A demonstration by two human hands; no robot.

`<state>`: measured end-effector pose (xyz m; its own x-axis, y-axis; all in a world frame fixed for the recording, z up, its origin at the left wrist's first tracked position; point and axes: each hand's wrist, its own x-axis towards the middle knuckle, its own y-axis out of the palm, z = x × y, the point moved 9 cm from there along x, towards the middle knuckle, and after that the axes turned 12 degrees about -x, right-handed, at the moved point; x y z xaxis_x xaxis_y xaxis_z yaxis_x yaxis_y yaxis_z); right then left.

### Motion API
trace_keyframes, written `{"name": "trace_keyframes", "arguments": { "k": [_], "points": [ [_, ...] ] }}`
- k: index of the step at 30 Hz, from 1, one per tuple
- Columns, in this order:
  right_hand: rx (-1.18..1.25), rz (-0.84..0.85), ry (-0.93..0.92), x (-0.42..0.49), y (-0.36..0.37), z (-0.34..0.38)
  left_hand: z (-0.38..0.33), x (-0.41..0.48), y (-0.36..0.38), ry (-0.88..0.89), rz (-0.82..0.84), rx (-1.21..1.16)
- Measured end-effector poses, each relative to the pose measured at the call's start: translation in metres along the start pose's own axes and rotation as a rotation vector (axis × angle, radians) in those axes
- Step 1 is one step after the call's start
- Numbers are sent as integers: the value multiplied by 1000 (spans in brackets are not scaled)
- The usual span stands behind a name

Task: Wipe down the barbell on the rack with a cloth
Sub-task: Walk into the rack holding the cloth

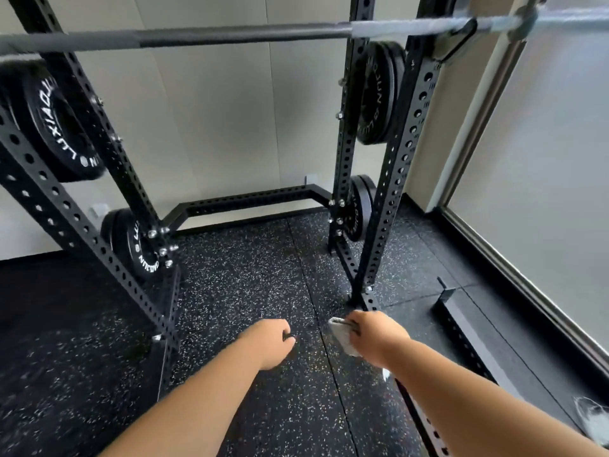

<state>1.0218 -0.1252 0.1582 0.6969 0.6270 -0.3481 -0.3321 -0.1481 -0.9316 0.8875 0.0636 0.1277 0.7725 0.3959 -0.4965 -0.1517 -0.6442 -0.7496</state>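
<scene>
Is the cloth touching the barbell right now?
Apart. The head view shows the cloth bunched in the right hand, low over the floor, while the barbell rests high up on the rack, with a wide gap between them.

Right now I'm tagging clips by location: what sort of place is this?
Probably a gym, perhaps a home one: a black rack holding a barbell, plates stored on its pegs, and speckled rubber flooring.

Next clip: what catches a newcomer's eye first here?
The barbell spans the top of the view, resting on the black rack, with plates stored on its posts. Low in the foreground, the right hand clutches a pale cloth; the left hand is empty.
</scene>
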Motion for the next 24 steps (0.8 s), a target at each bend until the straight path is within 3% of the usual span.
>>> {"name": "trace_keyframes", "arguments": {
  "k": [6,24],
  "points": [
    [44,-81,83,50,-44,-18,-53,77,-52,140,13,105],
    [80,-53,87,156,-79,-95,-148,196,-69,200,43,100]
  ]
}}
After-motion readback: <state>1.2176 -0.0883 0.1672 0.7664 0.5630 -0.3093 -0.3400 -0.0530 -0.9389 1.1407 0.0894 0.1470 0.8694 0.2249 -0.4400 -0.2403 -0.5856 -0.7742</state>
